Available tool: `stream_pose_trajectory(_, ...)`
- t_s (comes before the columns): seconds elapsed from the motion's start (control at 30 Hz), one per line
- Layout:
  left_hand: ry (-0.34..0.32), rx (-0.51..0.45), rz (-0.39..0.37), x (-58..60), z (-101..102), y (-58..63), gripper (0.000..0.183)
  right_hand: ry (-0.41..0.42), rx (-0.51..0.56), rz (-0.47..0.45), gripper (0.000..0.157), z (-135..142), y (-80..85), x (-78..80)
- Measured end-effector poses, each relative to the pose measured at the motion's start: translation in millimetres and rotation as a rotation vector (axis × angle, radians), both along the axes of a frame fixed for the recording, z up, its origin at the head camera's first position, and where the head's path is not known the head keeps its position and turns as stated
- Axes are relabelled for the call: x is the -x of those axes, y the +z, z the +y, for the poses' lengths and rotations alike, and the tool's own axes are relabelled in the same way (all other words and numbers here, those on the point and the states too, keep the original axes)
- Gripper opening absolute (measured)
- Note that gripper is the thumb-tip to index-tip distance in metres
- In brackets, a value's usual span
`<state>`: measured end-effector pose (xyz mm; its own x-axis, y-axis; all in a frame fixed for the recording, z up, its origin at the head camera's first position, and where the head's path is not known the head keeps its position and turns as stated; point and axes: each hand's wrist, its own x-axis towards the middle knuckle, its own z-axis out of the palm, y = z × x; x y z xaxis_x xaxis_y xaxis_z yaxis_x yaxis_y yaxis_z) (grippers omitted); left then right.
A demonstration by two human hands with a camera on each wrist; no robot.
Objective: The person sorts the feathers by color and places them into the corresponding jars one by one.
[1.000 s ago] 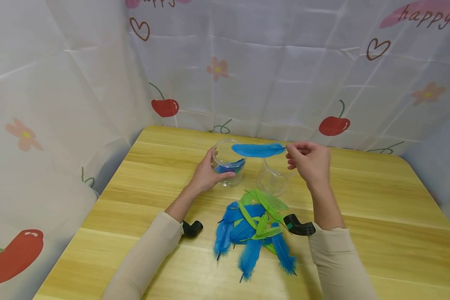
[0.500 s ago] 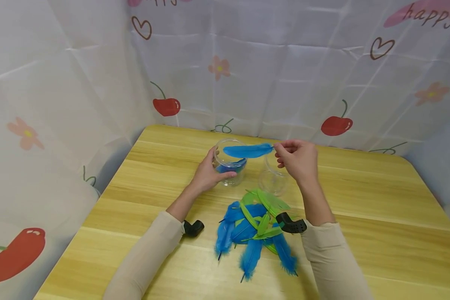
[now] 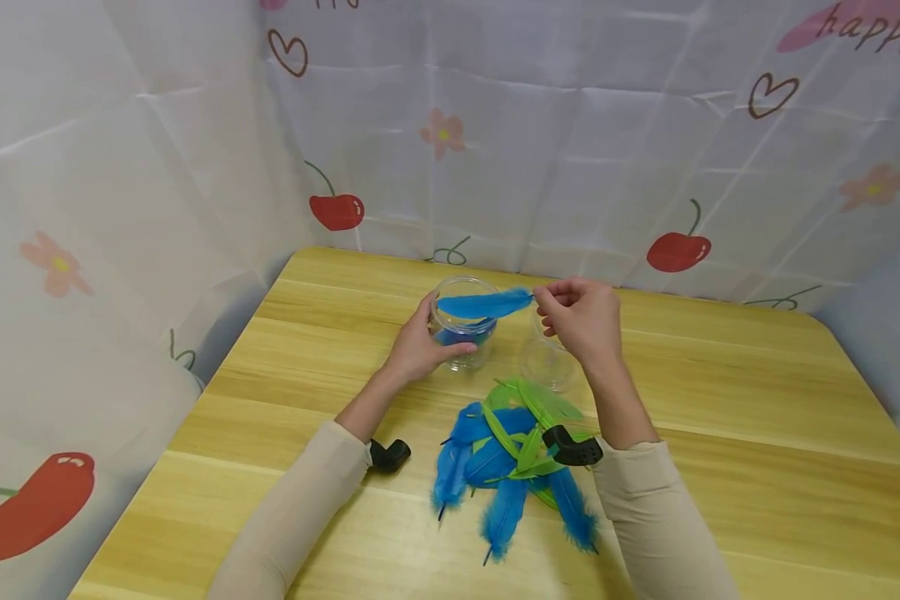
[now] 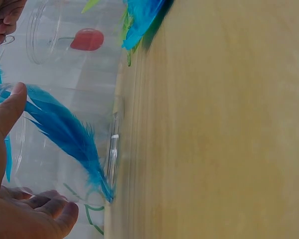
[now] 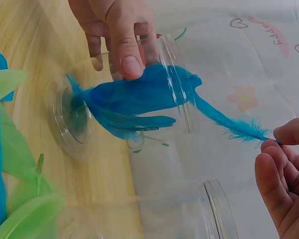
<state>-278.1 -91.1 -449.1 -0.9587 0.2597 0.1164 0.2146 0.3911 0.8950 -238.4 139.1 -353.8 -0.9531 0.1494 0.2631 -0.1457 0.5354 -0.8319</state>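
Observation:
My left hand [image 3: 414, 350] grips a clear plastic jar [image 3: 483, 353] around its side, thumb toward me and fingers behind. Several blue feathers [image 5: 129, 97] lean inside that jar, seen through its wall in both wrist views. Between thumb and fingertips, my right hand [image 3: 585, 323] pinches another blue feather [image 3: 483, 304] by its quill. This feather lies nearly level across the jar's mouth, its broad end toward the left hand.
A second clear jar [image 3: 546, 364] stands just right of the first, below the right hand. Nearer me on the wooden table [image 3: 765, 483] lies a loose pile of green feathers [image 3: 506, 398] and blue feathers [image 3: 504, 518]. A printed cloth [image 3: 555, 167] hangs behind the table.
My right hand has moved left with the blue feather, bringing it from the jar's right side to over its mouth. The left hand keeps its grip on the jar.

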Motion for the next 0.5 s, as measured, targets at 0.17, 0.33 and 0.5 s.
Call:
stream_pose_trajectory(0.17, 0.006, 0.003, -0.004, -0.1, 0.6, -0.3, 0.104, 0.018, 0.008, -0.011, 0.025, -3.4, 0.0, 0.5)
stream_pose_trajectory(0.33, 0.022, 0.025, -0.018, -0.9, 1.0, 1.0, 0.105, 0.027, -0.003, 0.001, 0.025, -5.0, 0.0, -0.1)
stream_pose_trajectory(0.5, 0.027, 0.030, -0.016, -0.6, 1.2, 1.4, 0.106, 0.036, -0.008, 0.018, 0.025, -4.9, 0.2, -1.5)
